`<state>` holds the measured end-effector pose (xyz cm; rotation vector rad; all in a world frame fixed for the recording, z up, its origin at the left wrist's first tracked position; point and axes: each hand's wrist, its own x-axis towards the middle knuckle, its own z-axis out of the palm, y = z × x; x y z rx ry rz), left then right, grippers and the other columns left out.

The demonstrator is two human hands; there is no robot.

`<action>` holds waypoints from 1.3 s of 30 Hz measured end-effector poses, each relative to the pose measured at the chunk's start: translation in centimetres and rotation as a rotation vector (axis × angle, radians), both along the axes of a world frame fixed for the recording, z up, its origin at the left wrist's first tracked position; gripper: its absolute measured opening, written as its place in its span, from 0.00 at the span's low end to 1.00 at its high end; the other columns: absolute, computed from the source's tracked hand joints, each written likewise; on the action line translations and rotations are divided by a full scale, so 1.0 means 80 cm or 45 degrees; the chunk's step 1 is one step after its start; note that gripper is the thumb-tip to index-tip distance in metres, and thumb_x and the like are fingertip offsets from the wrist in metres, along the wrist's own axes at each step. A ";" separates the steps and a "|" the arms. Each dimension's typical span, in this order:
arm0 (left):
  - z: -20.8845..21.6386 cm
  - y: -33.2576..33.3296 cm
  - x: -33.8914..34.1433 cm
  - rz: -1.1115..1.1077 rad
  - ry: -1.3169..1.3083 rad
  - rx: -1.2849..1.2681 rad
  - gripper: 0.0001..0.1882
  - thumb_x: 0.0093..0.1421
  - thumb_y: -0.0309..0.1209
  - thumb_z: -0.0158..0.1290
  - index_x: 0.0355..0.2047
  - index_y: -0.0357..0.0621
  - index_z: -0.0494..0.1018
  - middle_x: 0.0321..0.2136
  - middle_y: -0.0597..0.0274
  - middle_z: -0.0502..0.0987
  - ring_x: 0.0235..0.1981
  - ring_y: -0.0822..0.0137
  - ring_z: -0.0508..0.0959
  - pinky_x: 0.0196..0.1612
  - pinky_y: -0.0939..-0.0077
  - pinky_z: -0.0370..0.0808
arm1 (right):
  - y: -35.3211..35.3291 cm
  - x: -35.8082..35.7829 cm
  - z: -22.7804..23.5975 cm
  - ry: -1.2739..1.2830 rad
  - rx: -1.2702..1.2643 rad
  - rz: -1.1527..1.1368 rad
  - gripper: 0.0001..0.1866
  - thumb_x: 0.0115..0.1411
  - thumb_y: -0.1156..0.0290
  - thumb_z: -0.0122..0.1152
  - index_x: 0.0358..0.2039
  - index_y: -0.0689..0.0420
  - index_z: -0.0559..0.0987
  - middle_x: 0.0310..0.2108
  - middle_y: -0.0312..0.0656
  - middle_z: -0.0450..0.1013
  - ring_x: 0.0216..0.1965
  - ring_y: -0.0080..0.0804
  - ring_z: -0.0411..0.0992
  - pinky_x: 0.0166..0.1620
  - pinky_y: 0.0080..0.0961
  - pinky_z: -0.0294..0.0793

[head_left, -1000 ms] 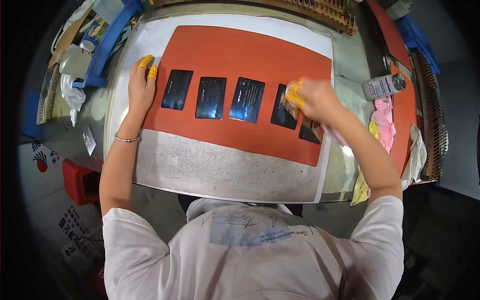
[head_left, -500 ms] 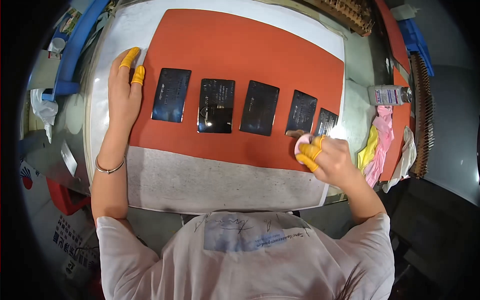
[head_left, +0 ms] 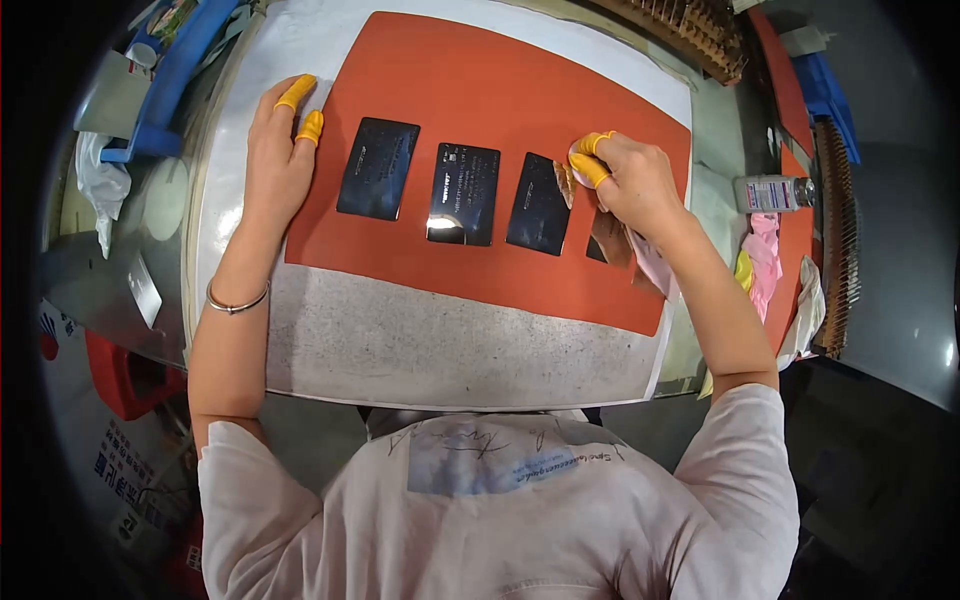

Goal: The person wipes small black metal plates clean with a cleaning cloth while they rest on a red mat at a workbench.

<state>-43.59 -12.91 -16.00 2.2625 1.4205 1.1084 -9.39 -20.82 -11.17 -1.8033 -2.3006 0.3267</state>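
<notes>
A row of dark, glossy cards lies on an orange-red sheet point(head_left: 480, 85): the far-left card point(head_left: 378, 168), a second card point(head_left: 464, 193), a third card point(head_left: 537, 205), and one card point(head_left: 608, 243) partly covered by my right forearm. My right hand point(head_left: 632, 185), with yellow finger cots, pinches a pale pink cloth point(head_left: 652, 266) at the upper right corner of the third card; part of the cloth hangs under my wrist. My left hand point(head_left: 272, 150), also in yellow finger cots, rests flat along the sheet's left edge, fingers apart, holding nothing.
A clear bottle point(head_left: 770, 193) lies on the right, near a crumpled pink cloth point(head_left: 764, 250) and a white cloth point(head_left: 806, 305). Bristly brown strips point(head_left: 838, 240) stand at the right edge. A blue frame point(head_left: 172, 100) borders the left. A red container point(head_left: 122, 372) sits lower left.
My right hand has moved up and a little left with the cloth, from the lower edge of the fourth card to the third card's corner. My left hand stays at the sheet's edge.
</notes>
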 end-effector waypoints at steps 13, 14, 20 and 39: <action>-0.007 0.006 -0.005 0.000 -0.025 0.048 0.16 0.54 0.22 0.46 0.44 0.32 0.68 0.47 0.49 0.68 0.47 0.52 0.68 0.50 0.68 0.65 | -0.024 -0.008 -0.010 -0.013 0.200 0.206 0.06 0.47 0.74 0.60 0.28 0.60 0.77 0.23 0.45 0.71 0.21 0.38 0.71 0.25 0.28 0.72; -0.008 0.004 -0.005 0.010 -0.025 0.049 0.16 0.54 0.22 0.46 0.44 0.32 0.68 0.47 0.49 0.68 0.47 0.52 0.68 0.50 0.68 0.65 | -0.046 -0.018 -0.012 0.006 0.197 0.316 0.06 0.46 0.73 0.61 0.26 0.60 0.77 0.22 0.44 0.71 0.21 0.38 0.71 0.25 0.28 0.72; 0.000 0.007 0.002 0.004 0.006 0.100 0.16 0.53 0.22 0.47 0.43 0.31 0.68 0.45 0.49 0.69 0.46 0.50 0.69 0.51 0.66 0.64 | -0.022 -0.029 -0.006 -0.003 0.119 0.202 0.05 0.47 0.69 0.61 0.26 0.55 0.77 0.24 0.42 0.72 0.23 0.40 0.72 0.28 0.32 0.72; -0.005 0.003 -0.001 0.032 0.061 0.052 0.17 0.52 0.24 0.47 0.43 0.33 0.68 0.48 0.51 0.67 0.48 0.51 0.67 0.52 0.64 0.62 | 0.046 -0.092 0.008 0.019 -0.022 0.144 0.08 0.52 0.67 0.55 0.29 0.56 0.77 0.28 0.45 0.73 0.28 0.43 0.72 0.31 0.36 0.70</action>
